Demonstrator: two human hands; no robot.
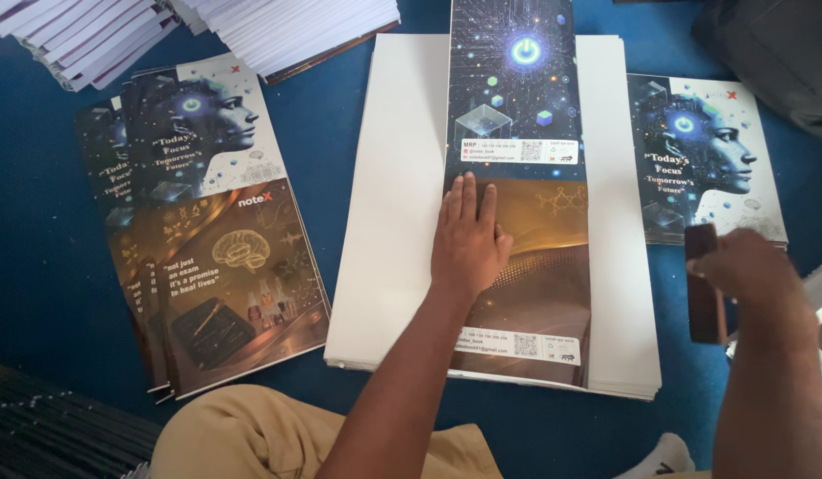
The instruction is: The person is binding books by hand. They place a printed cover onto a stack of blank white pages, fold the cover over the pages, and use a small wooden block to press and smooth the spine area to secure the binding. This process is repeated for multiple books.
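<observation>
Glossy printed cover sheet [517, 177] lies along the middle of a white paper stack [389, 222] on blue cloth [38, 266]. Flat on this sheet rests the left hand [468, 238], palm down, fingers straight and together, gripping nothing. Right of the stack, the right hand [748, 266] is closed round one dark brown block [704, 284]. Left of the stack lies a fanned pile of printed covers [216, 231]; another cover pile [704, 160] lies right.

You're in a print or binding workshop: around the white sheet stack [393, 222] lie printed covers [224, 239] and paper piles [287, 27].
</observation>
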